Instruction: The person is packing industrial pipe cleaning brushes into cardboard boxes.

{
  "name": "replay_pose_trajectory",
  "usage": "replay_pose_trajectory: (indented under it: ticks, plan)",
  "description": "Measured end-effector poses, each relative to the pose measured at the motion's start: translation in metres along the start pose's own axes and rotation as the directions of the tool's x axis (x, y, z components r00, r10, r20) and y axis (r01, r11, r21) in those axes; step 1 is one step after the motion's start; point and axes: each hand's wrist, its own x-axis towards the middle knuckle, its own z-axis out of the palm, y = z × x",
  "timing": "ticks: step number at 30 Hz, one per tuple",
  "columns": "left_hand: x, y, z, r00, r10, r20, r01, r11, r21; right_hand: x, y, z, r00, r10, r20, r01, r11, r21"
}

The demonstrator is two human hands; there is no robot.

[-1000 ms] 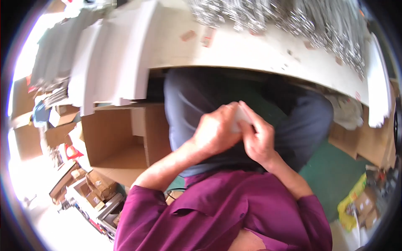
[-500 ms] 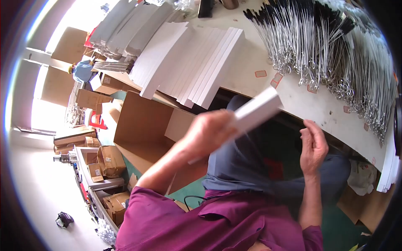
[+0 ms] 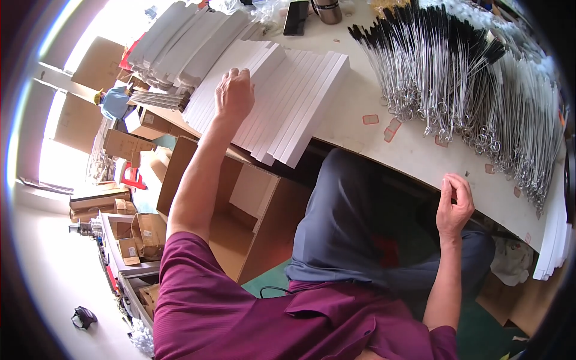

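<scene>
My left hand (image 3: 235,95) rests on top of the long white boxes (image 3: 309,102) stacked in rows on the table at the left. Its fingers are bent down and closed over them; whatever lies under the fingertips is hidden. The boxes lie side by side, some in a raised upper layer. By the table's front edge, my right hand (image 3: 454,207) hovers with its fingers curled together and the thumb close by, nothing showing in them. Beyond it, a thick bunch of thin wire brushes (image 3: 432,78) with black bristles and looped ends lies on the table.
An open cardboard carton (image 3: 264,222) stands below the table, near my left arm. Flat white stacks (image 3: 186,42) lie at the far left. A phone (image 3: 296,18) and a metal cup (image 3: 327,11) stand at the back. Small red-edged labels (image 3: 371,119) dot the table.
My left hand has moved up and left from over my lap to the stacked boxes; the white box it held no longer shows apart from them. My right hand's fingers have drawn closer together.
</scene>
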Motion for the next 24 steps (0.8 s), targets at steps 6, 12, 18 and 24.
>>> replay_pose_trajectory:
  ticks: [6, 12, 18, 24]
  plan:
    - [-0.070, -0.036, -0.009, 0.873, -0.310, -0.377, 0.195, 0.930, -0.312, 0.001, 0.005, -0.002, 0.999, -0.048, 0.013, 0.048, 0.998, -0.050]
    - [-0.154, -0.073, 0.022, 0.685, -0.729, 0.004, 0.576, 0.538, -0.616, -0.004, 0.007, -0.001, 0.999, -0.046, 0.030, 0.047, 0.998, -0.045]
    - [-0.144, -0.038, 0.039, 0.644, -0.756, 0.120, 0.490, 0.286, -0.824, -0.006, 0.007, 0.003, 0.994, -0.089, 0.057, 0.094, 0.990, -0.104]
    - [-0.124, -0.023, 0.047, 0.638, -0.757, 0.141, 0.534, 0.303, -0.790, -0.008, 0.003, -0.005, 0.996, -0.083, 0.017, 0.085, 0.986, -0.145]
